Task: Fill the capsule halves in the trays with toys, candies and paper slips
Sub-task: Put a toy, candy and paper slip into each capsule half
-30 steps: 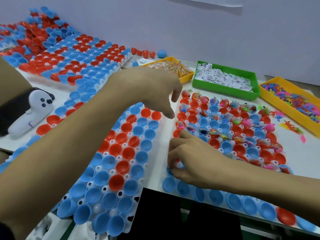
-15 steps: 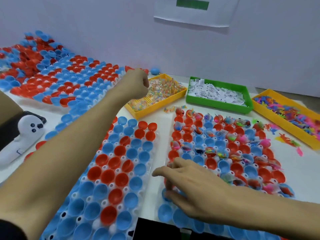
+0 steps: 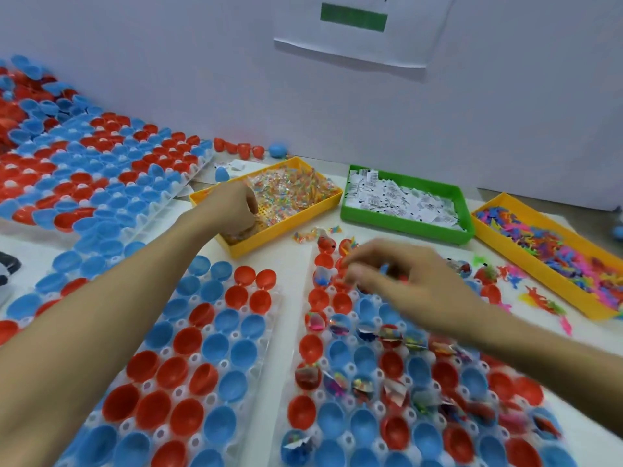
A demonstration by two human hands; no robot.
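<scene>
Yellow candy bin [image 3: 305,214] holds left hand [image 3: 232,205], fingers apparently among candies [image 3: 290,187].

Single head view, taken from above the near edge of the table [image 3: 296,264] and looking forward and down across it toward the wall [image 3: 202,79] at the back. Wide-angle: straight edges bow near the borders. Both forearms enter from the bottom corners, and the trays [image 3: 215,362] of capsule halves nearest the wearer fill the lower frame at close range. The bins [image 3: 404,227] lie farther off, just before the wall. No second view shares the scene.
</scene>
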